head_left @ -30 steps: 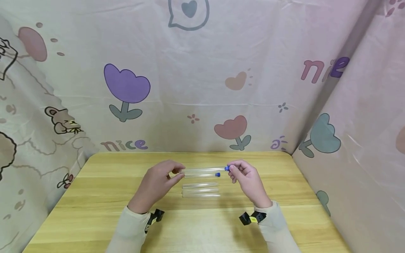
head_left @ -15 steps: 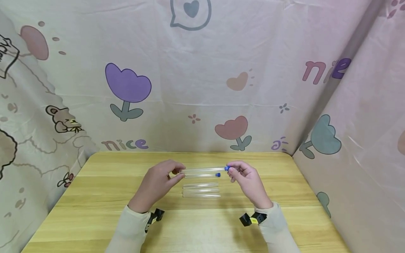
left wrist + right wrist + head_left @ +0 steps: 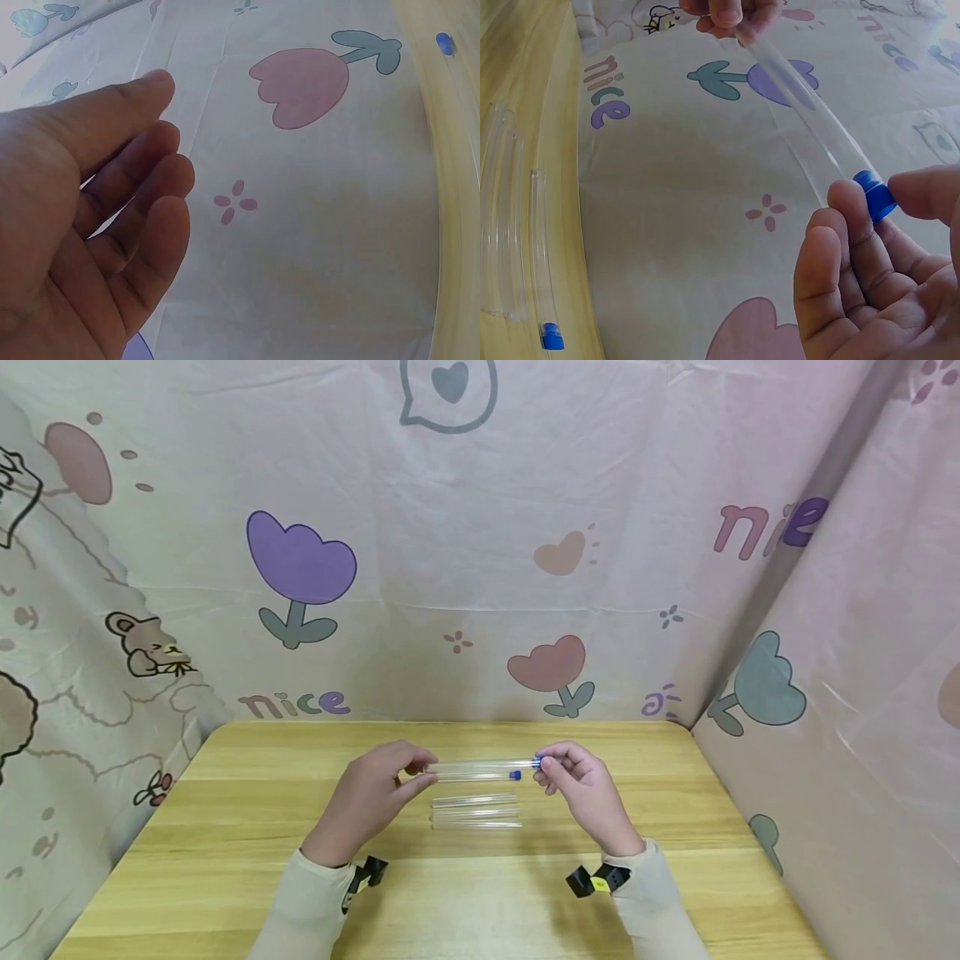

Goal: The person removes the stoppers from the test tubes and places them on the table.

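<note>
In the right wrist view a clear test tube (image 3: 810, 112) slants above the table, its far end pinched by my left hand (image 3: 378, 785). At the near end, thumb and fingers of my right hand (image 3: 588, 789) pinch a blue stopper (image 3: 878, 198), which meets the tube's mouth; how deep it sits I cannot tell. The left wrist view shows curled fingers (image 3: 165, 232), but the tube cannot be made out there. Just below the held tube, a second test tube (image 3: 540, 247) with a blue stopper (image 3: 515, 776) lies on the wooden table (image 3: 480, 902).
Several clear tubes without stoppers (image 3: 476, 812) lie side by side on the table, nearer the person than the stoppered one. A printed cloth (image 3: 450, 543) hangs behind the table and along both sides. Each wrist carries a small black camera (image 3: 597, 880).
Both hands stay in nearly the same place. The stoppered end of the held tube dips slightly, and less blue shows beside the right fingertips than before.
</note>
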{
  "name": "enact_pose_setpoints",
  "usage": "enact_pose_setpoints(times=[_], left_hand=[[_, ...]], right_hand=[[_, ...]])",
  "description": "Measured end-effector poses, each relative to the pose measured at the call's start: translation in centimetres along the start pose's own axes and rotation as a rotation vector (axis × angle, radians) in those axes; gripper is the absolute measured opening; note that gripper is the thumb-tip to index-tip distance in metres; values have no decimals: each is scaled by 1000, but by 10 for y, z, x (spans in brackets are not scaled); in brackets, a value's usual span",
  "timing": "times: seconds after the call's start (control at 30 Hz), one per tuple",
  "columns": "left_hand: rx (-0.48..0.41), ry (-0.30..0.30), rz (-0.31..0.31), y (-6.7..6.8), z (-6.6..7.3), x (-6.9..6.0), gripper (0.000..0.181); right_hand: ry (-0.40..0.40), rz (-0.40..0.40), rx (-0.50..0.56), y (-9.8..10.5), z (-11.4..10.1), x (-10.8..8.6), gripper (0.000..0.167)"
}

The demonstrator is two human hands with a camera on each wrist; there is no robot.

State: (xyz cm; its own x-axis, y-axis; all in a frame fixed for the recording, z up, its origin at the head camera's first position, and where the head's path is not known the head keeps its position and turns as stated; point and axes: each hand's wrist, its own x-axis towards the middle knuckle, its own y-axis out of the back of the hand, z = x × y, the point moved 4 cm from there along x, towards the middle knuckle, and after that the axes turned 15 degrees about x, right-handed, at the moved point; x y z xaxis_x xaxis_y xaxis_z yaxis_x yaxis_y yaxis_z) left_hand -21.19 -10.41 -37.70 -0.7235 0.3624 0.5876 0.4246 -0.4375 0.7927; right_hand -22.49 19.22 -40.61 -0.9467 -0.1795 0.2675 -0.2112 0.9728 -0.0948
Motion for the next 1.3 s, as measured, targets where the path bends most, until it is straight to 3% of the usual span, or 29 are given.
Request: enact_pose_setpoints(times=[0.43, 0.97, 1.3], left_hand=[[35, 20, -66, -1, 0, 0, 19], [58, -38, -12, -2, 1, 1, 16], [57, -54, -25, -5, 1, 0, 14]], right_hand=[[-6, 23, -41, 0, 0, 0, 15], [25, -1, -3, -3, -2, -1, 15], [56, -38, 42, -4, -5, -2, 15]])
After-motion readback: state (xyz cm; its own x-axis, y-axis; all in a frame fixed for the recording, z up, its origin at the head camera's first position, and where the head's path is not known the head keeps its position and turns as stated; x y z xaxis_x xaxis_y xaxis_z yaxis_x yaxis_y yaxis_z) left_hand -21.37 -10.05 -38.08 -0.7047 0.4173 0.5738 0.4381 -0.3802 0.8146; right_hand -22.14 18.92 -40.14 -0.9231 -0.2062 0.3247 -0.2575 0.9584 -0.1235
